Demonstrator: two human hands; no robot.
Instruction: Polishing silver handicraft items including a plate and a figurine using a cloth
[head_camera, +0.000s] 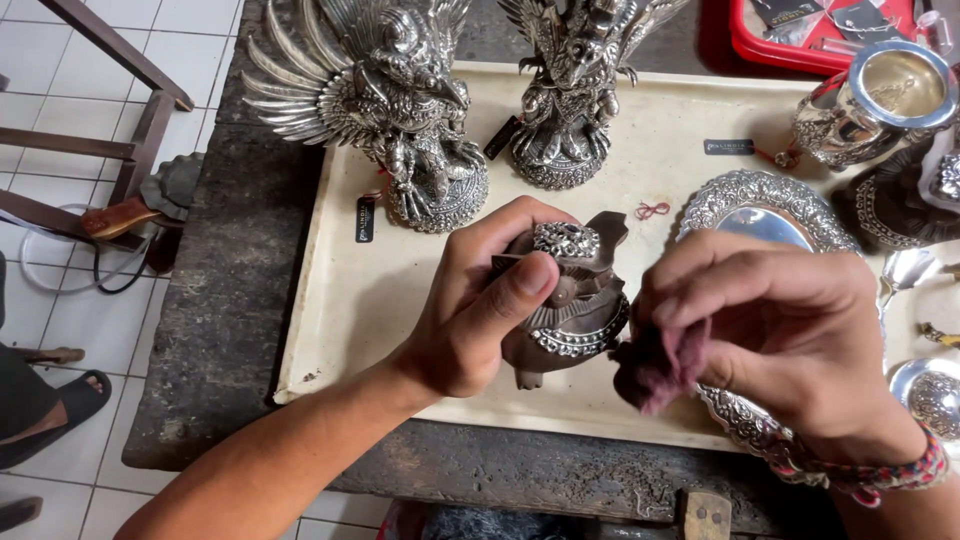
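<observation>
While the left hand (478, 300) clamps a dark ornament with silver trim (567, 300) above the cream tray (340, 300), fingers and thumb closed round it, the right hand (780, 330) pinches a pinkish cloth (660, 365) just beside it — polishing looks under way, the ornament duller than the two bright silver bird statues (400, 100) behind. Small black rectangular tags lie on the tray — one (366, 218) beside the left statue's base, another (728, 146) near the silver cup (880, 100).
</observation>
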